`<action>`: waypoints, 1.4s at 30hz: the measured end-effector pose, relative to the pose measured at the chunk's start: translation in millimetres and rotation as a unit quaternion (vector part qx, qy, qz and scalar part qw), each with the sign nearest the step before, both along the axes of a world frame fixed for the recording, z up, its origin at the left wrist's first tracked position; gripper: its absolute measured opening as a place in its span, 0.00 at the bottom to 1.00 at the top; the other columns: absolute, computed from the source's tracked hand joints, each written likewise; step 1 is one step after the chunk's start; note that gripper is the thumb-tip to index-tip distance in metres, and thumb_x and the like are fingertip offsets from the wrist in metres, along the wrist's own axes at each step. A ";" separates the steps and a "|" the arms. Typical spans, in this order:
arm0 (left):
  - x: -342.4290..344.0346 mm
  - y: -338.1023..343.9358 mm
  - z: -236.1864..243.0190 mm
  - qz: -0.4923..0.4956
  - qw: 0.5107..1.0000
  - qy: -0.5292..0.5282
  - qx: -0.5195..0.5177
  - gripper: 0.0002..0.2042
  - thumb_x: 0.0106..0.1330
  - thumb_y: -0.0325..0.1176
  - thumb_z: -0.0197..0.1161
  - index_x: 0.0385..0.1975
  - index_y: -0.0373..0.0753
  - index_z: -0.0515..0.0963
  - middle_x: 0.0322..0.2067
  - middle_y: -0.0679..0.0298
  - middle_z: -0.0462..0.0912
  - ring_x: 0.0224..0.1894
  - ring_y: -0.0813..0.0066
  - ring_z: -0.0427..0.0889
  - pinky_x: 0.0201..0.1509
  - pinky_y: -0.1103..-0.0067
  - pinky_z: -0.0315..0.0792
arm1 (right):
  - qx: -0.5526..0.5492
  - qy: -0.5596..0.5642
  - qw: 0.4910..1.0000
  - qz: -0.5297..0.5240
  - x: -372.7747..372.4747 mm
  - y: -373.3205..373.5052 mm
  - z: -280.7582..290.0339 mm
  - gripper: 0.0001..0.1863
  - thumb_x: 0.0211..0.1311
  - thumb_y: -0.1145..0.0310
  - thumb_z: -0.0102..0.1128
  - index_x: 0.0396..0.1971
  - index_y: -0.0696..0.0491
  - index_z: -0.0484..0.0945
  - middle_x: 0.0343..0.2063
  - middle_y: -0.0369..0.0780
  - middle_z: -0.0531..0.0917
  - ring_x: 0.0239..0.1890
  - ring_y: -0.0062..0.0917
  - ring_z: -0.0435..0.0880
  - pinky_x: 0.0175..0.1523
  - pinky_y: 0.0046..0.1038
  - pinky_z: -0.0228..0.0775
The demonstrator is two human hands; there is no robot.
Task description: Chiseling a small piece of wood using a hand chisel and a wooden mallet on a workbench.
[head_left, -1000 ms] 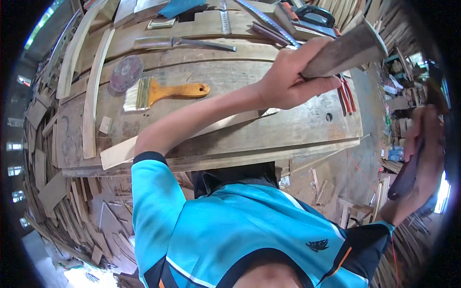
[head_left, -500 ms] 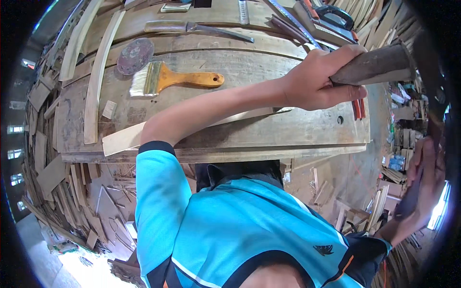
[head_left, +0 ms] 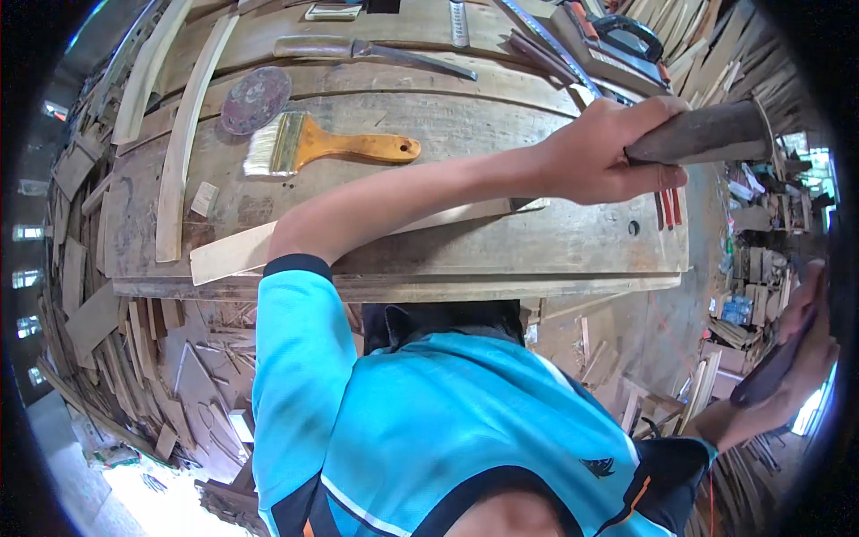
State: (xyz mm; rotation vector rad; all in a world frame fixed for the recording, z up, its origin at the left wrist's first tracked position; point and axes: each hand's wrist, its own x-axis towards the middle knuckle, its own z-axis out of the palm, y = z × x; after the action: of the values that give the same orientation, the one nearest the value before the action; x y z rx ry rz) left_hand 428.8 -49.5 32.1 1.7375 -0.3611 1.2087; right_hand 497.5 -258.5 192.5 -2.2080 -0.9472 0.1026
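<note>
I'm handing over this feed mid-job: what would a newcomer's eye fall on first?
Probably the turquoise fabric shirt filling the lower middle. Next, the left hand gripping a thick, dark grey piece at the right end of the brown wooden bench, then the flat paintbrush with pale bristles and orange wooden handle lying left of centre.

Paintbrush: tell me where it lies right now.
In the head view, the paintbrush lies left of centre on the workbench, its bristles just below the round reddish disc, beyond the left forearm.
</note>
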 end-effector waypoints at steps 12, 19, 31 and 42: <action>6.5 -1.0 -3.3 -0.009 1.000 0.005 0.012 0.23 0.55 0.29 0.60 0.50 0.34 0.61 0.23 0.62 0.77 0.23 0.79 0.79 0.24 0.84 0.72 | 0.105 -0.058 0.993 0.020 35.1 1.9 4.1 0.12 0.62 0.61 0.44 0.22 0.50 0.68 0.11 0.29 0.65 0.10 0.10 0.59 0.15 0.12 0.45; 9.4 -0.6 -4.3 -0.037 0.999 0.001 0.007 0.22 0.57 0.28 0.57 0.50 0.33 0.60 0.25 0.60 0.78 0.26 0.75 0.80 0.27 0.82 0.75 | 0.103 -0.012 0.995 -0.004 12.6 -1.8 -25.2 0.16 0.60 0.62 0.49 0.44 0.56 0.70 0.13 0.29 0.66 0.11 0.07 0.58 0.14 0.11 0.45; 27.0 -0.9 -10.6 -0.045 0.998 0.038 0.010 0.20 0.56 0.33 0.59 0.46 0.34 0.63 0.20 0.62 0.74 0.21 0.77 0.76 0.25 0.83 0.70 | 0.141 0.132 0.981 0.019 46.4 2.7 -61.5 0.13 0.59 0.66 0.50 0.41 0.56 0.69 0.14 0.31 0.69 0.10 0.09 0.64 0.11 0.10 0.51; 9.5 12.5 6.8 -0.231 0.956 0.144 -0.108 0.13 0.58 0.32 0.57 0.40 0.36 0.67 0.15 0.72 0.66 0.15 0.90 0.64 0.14 0.89 0.58 | 0.097 0.333 0.937 0.031 26.8 -8.9 -189.6 0.11 0.59 0.69 0.49 0.40 0.56 0.68 0.13 0.32 0.69 0.10 0.13 0.66 0.11 0.14 0.56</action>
State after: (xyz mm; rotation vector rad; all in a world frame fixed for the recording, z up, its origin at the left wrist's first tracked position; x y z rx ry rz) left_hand 438.2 -37.0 38.9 1.5007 -0.4134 0.6247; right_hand 524.3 -267.4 2.8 -1.7650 -0.6055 0.7083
